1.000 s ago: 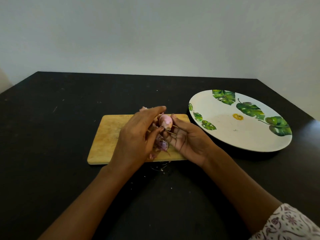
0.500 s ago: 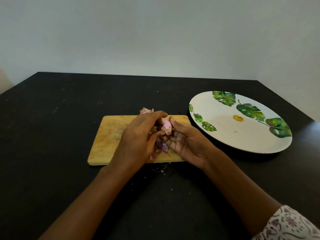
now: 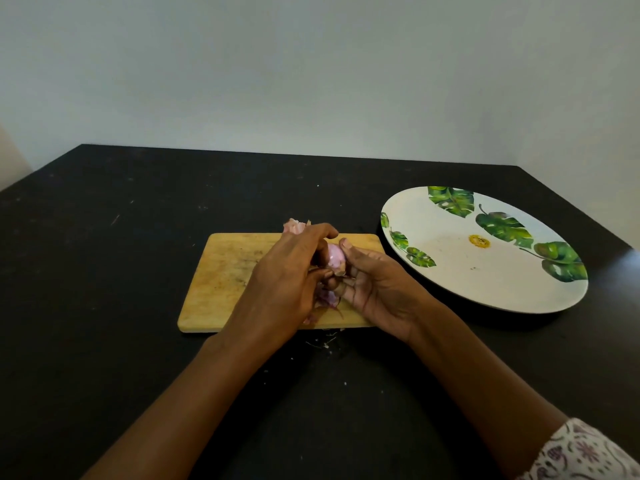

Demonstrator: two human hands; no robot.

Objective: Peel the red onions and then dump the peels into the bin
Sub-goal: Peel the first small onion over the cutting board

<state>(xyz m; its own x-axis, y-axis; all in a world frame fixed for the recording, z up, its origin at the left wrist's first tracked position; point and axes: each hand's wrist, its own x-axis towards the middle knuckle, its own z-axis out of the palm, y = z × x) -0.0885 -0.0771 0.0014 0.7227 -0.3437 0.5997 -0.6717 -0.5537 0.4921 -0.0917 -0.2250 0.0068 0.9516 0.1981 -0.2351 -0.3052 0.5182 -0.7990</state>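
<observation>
My left hand (image 3: pixel 287 275) and right hand (image 3: pixel 377 285) are together on one small, pale pink, rounded red onion (image 3: pixel 335 258), centre of frame.

Fingers of both hands curl round the onion, holding it just above the pale rectangular wooden chopping board (image 3: pixel 221 271) in the middle of the black counter (image 3: pixel 104 271). I judge it light and firm, its bared flesh glossy and likely slippery. I'd grip the body in my right fingertips and pick at the dry tuft at its lower end, where papery skin should lift. The peels look thin and brittle, apt to tear and scatter. Count: one onion in view, one board, one round white plate with green leaf prints (image 3: pixel 485 271) at right, and two clumps of purple-pink peels, one under my hands (image 3: pixel 327 297) and one at the board's far edge (image 3: pixel 294 225). No bin shows.
</observation>
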